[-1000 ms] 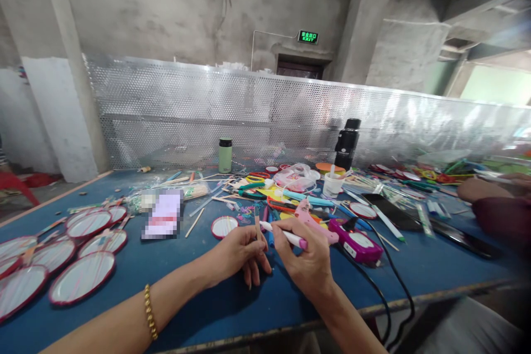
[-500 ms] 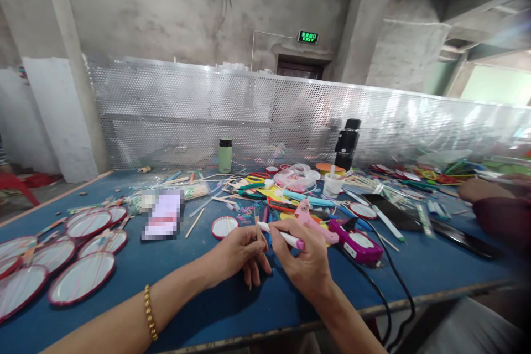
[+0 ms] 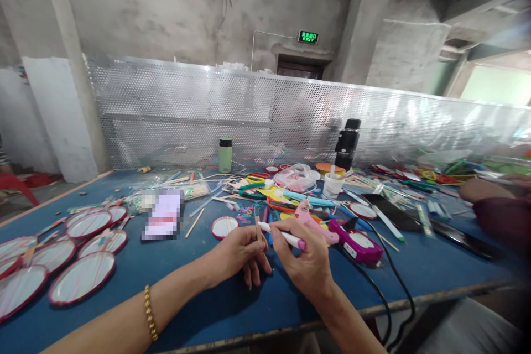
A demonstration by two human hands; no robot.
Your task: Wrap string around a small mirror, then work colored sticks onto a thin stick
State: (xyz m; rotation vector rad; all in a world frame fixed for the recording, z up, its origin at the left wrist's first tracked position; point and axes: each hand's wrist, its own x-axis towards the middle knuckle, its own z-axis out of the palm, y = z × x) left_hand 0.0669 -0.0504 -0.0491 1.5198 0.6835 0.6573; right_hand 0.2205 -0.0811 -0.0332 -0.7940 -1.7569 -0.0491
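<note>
Between the thumb and fingers of my left hand (image 3: 244,249) is a thin wooden stick (image 3: 257,218), held nearly upright. My right hand (image 3: 305,257) grips a white marker with a purple end (image 3: 292,239), its tip at the upper part of the stick. Just behind my left hand lies a small round white disc with a red rim (image 3: 224,227). A pink glue gun (image 3: 311,221) rests beyond my right hand, beside a purple power strip (image 3: 357,242).
Several red-rimmed discs (image 3: 83,278) lie at the left, near a pixelated lilac item (image 3: 163,215). A green bottle (image 3: 225,155), a white cup (image 3: 332,184) and a black flask (image 3: 347,144) stand behind. Black cables (image 3: 398,282) cross the table's front edge. Another person's arm (image 3: 498,221) is at right.
</note>
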